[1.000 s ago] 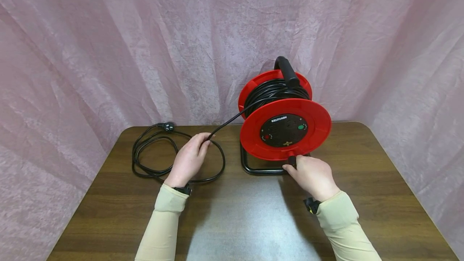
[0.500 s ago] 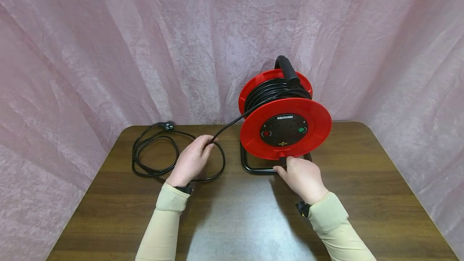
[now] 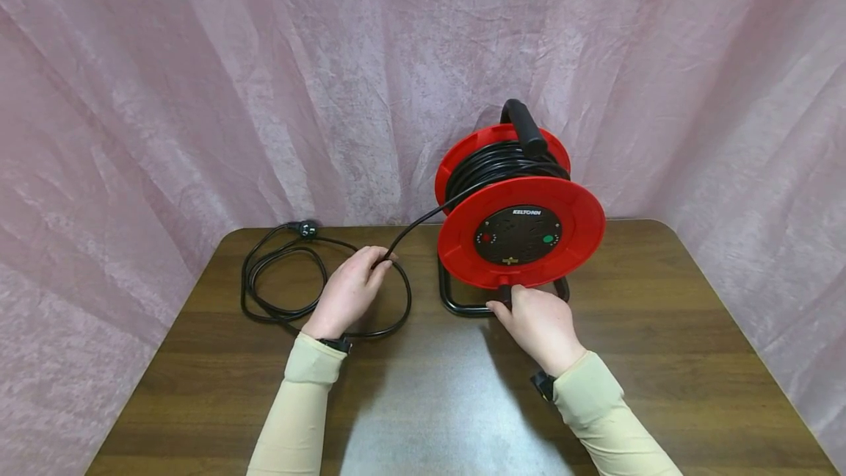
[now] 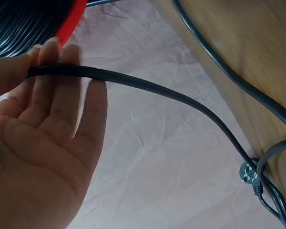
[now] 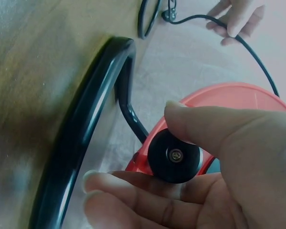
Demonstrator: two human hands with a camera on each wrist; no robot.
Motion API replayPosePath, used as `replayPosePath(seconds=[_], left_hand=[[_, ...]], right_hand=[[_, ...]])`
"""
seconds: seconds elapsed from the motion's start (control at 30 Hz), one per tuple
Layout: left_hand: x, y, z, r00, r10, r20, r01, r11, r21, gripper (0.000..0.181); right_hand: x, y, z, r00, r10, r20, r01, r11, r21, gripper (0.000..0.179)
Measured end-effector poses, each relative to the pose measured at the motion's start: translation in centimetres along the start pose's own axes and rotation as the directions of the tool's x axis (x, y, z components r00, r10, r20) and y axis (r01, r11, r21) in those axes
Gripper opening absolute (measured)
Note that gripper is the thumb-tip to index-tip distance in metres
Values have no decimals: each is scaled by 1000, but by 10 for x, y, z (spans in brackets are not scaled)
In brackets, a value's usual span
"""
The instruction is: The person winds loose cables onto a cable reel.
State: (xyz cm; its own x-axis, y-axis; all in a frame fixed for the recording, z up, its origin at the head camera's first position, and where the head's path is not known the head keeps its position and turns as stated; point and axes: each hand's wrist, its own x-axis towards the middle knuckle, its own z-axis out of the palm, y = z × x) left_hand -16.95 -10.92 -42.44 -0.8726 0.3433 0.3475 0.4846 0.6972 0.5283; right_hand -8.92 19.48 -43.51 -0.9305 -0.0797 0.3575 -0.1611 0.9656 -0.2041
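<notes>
A red cable reel (image 3: 463,244) with a black centre panel stands on a black tube frame (image 3: 456,307), wound with black cable (image 3: 489,167). At the bottom of its front disc, my right hand (image 3: 538,322) grips the black crank knob (image 5: 174,155) between thumb and fingers. My left hand (image 3: 346,292) pinches the cable left of the reel, and the cable runs from it up to the drum. In the left wrist view the cable (image 4: 152,87) lies across the fingers under the thumb. The loose end lies in loops on the table, ending in a black plug (image 3: 308,230).
The brown wooden table (image 3: 198,388) ends at the back against a pink curtain (image 3: 330,94). A black carrying handle (image 3: 525,131) rises above the reel. Loops of cable (image 3: 247,278) spread over the table's left back part.
My right hand has moved left with the knob along the disc's lower edge, and the reel's panel has turned clockwise. My left hand has shifted very slightly and still pinches the cable.
</notes>
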Motion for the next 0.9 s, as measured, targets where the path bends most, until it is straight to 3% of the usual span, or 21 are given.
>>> replayPosePath(seconds=[0.43,0.67,0.9], left_hand=[[0,-2,-2,1000,0,-3,0,1000,24,15],[0,-2,-2,999,4,-32,-3,1000,29,17],[0,-2,-3,1000,-17,-18,17,999,33,14]], right_hand=[[-2,-9,9,997,-33,-68,36,998,46,47],[-2,-13,11,998,-24,-58,27,998,54,48],[-1,-15,12,997,-32,-67,35,998,49,47]])
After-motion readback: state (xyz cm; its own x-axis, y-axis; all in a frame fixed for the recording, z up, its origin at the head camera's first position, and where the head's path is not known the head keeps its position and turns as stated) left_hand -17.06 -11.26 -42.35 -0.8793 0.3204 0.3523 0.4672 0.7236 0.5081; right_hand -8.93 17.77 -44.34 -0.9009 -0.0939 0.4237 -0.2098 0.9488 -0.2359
